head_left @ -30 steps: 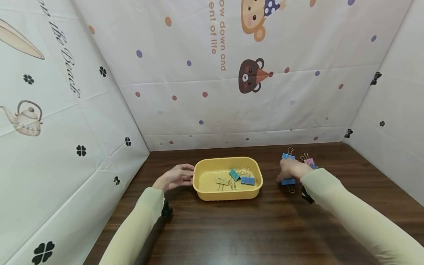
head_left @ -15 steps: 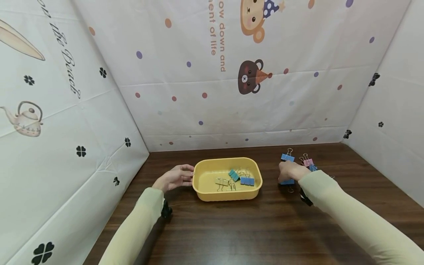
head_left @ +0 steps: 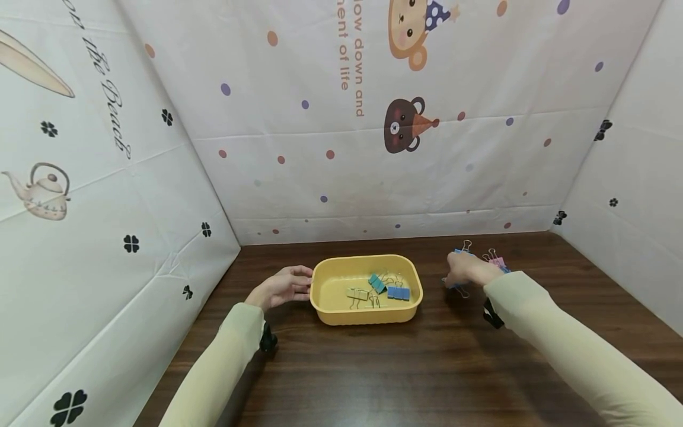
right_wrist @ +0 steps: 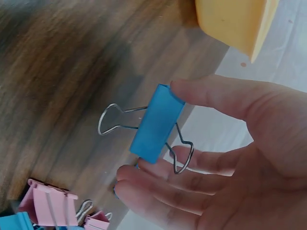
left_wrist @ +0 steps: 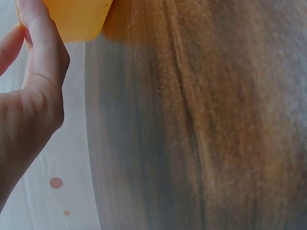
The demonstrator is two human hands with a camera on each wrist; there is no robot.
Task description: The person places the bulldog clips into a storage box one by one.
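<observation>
A blue binder clip (right_wrist: 158, 122) is pinched between the thumb and fingers of my right hand (head_left: 469, 268), both its wire handles sticking out. In the head view the hand covers most of this clip. My left hand (head_left: 283, 286) rests with loosely bent fingers against the left end of a yellow tray (head_left: 368, 317). Inside that tray lie a teal binder clip (head_left: 377, 283), a blue clip (head_left: 398, 293) and a pale yellow clip (head_left: 357, 293). Beyond my right hand another blue clip (head_left: 464, 251) shows partly.
Pink binder clips (right_wrist: 50, 206) and a light blue clip (right_wrist: 14, 222) lie close to my right hand on the dark wooden table (head_left: 373, 373). Printed white sheets (head_left: 299, 178) rise behind the table and on both sides.
My right hand has pinched the nearer blue clip and shifted it slightly left and away from me; the clip has turned. The left hand and the tray stay in place.
</observation>
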